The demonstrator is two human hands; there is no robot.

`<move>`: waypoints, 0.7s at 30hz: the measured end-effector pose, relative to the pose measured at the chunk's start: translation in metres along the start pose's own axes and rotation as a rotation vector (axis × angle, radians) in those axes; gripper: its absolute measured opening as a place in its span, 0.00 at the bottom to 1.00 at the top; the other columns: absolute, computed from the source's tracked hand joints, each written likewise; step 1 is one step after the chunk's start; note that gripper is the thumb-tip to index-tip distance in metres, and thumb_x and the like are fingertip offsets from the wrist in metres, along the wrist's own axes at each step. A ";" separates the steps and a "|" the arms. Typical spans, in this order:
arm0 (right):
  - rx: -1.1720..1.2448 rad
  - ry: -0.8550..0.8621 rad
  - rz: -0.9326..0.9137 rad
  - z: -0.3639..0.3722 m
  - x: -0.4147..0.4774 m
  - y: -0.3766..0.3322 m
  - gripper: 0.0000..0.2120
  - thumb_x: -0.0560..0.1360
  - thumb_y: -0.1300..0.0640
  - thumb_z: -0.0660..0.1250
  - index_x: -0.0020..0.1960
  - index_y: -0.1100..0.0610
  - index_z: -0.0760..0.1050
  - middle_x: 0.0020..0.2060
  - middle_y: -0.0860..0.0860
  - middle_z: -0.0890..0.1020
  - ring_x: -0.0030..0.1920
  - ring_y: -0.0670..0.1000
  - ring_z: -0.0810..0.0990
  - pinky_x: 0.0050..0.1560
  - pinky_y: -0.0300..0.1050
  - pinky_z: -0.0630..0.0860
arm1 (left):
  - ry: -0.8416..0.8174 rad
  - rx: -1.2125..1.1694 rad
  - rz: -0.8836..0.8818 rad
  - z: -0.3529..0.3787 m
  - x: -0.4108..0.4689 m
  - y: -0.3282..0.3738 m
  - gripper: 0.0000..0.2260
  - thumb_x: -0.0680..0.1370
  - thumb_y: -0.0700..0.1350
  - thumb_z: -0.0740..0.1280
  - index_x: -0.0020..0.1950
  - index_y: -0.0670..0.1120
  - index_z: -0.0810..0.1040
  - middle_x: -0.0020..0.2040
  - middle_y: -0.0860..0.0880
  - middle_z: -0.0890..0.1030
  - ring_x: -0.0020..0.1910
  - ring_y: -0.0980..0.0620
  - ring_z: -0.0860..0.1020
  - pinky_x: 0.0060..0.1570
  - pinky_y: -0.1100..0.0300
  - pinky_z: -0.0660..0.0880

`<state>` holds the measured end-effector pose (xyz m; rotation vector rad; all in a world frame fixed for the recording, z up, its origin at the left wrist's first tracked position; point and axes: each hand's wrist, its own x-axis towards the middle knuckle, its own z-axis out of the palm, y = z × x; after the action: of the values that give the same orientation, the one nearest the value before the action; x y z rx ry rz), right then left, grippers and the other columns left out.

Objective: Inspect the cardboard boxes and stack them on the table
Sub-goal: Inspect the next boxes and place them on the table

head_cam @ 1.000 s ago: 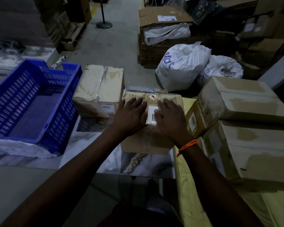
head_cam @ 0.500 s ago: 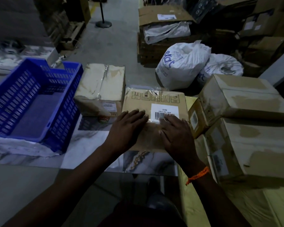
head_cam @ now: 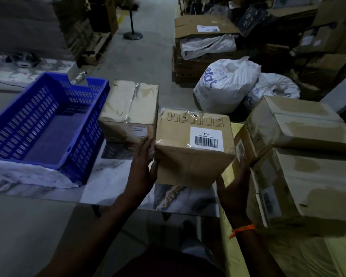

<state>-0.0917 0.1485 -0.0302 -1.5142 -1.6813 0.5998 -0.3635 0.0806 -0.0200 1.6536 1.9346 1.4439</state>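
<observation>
Both arms are out in front of me and the cardboard box [head_cam: 194, 148] is sandwiched between my palms, held over the near part of the marble-patterned table [head_cam: 116, 176], tilted so its top with the barcode label [head_cam: 206, 137] faces me. My left hand [head_cam: 143, 162] is flat on the box's left side, fingers straight and pointing away. My right hand [head_cam: 235, 182] cups the lower right corner, fingers lying up the right face, with an orange thread [head_cam: 242, 229] at the wrist. No curl round anything; it's open palms squeezing from both sides. On the left of the table sits the blue crate [head_cam: 48, 124] on a white sheet, slatted walls and blue floor showing. A taped box [head_cam: 130, 108] stands just behind my left hand. To my right, an upper box [head_cam: 300, 120] rests on a lower box [head_cam: 308, 186].
</observation>
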 end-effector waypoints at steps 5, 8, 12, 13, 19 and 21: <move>0.122 -0.300 0.144 0.014 -0.001 0.025 0.36 0.73 0.65 0.77 0.78 0.56 0.67 0.71 0.49 0.76 0.70 0.50 0.74 0.58 0.25 0.68 | -0.180 -0.122 -0.333 0.010 -0.019 -0.021 0.23 0.77 0.40 0.73 0.70 0.51 0.73 0.63 0.48 0.81 0.62 0.51 0.79 0.60 0.49 0.79; 0.180 -0.263 0.190 0.011 0.005 0.024 0.34 0.74 0.61 0.78 0.77 0.52 0.70 0.71 0.50 0.77 0.71 0.54 0.75 0.66 0.43 0.73 | -0.164 -0.136 -0.332 0.015 -0.018 -0.015 0.24 0.77 0.38 0.72 0.71 0.51 0.72 0.64 0.50 0.80 0.63 0.51 0.79 0.58 0.57 0.78; 0.289 -0.203 0.172 -0.003 0.023 0.014 0.35 0.71 0.46 0.77 0.76 0.42 0.68 0.68 0.47 0.79 0.67 0.48 0.77 0.62 0.54 0.77 | -0.135 -0.150 -0.266 0.016 0.004 -0.007 0.29 0.78 0.42 0.72 0.77 0.45 0.67 0.68 0.52 0.76 0.63 0.58 0.76 0.57 0.67 0.75; 0.309 -0.198 0.157 -0.005 0.030 0.010 0.36 0.70 0.43 0.76 0.76 0.41 0.68 0.67 0.47 0.79 0.67 0.47 0.78 0.61 0.51 0.77 | -0.142 -0.176 -0.260 0.018 0.013 -0.007 0.31 0.76 0.45 0.72 0.78 0.45 0.67 0.69 0.51 0.76 0.64 0.56 0.76 0.57 0.65 0.76; 0.293 -0.279 0.236 0.016 0.086 0.005 0.41 0.75 0.47 0.77 0.81 0.51 0.61 0.73 0.53 0.75 0.69 0.51 0.75 0.70 0.56 0.74 | -0.206 -0.188 -0.400 0.029 0.060 -0.011 0.36 0.72 0.46 0.75 0.78 0.48 0.66 0.70 0.47 0.75 0.65 0.53 0.74 0.64 0.54 0.74; 0.286 -0.335 0.278 0.030 0.102 0.010 0.43 0.74 0.48 0.78 0.82 0.52 0.59 0.73 0.52 0.74 0.70 0.52 0.74 0.71 0.56 0.73 | -0.230 -0.196 -0.440 0.035 0.073 -0.017 0.36 0.74 0.43 0.75 0.79 0.47 0.64 0.73 0.45 0.74 0.69 0.52 0.73 0.67 0.52 0.73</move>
<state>-0.1080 0.2538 -0.0316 -1.5049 -1.5478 1.2461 -0.3747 0.1625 -0.0207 1.1571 1.8136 1.1703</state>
